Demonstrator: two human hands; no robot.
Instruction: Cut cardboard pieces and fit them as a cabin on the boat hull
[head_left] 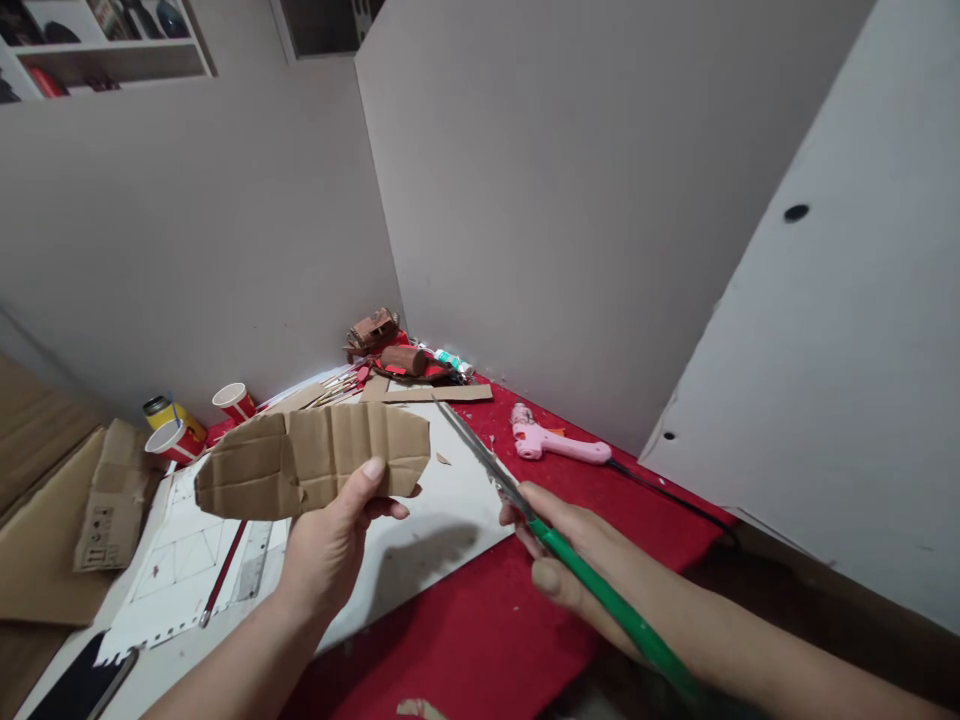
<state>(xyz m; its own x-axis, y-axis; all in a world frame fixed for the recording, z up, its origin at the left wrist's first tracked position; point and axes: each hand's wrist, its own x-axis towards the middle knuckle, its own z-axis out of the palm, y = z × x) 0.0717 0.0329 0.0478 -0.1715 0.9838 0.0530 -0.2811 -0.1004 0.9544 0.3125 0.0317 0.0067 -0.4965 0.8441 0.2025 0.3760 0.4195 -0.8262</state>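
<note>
My left hand (334,545) holds a creased, rounded piece of brown cardboard (319,455), thumb on its face and fingers behind its lower right edge. Green-handled scissors (585,575) are in my right hand (574,550), their metal blades pointing up and to the left. The blades look closed and lie to the right of the cardboard, apart from it. Beneath both hands, a white board (420,555) rests on the red tabletop (465,640).
A pink glue gun (559,442) with a black cable lies on the right. Red cups (234,402), a yellow container (191,420) and cardboard boxes (112,490) stand left. Drawn paper (176,560), a pencil (225,575) and a phone (79,685) lie lower left. White panels rise behind.
</note>
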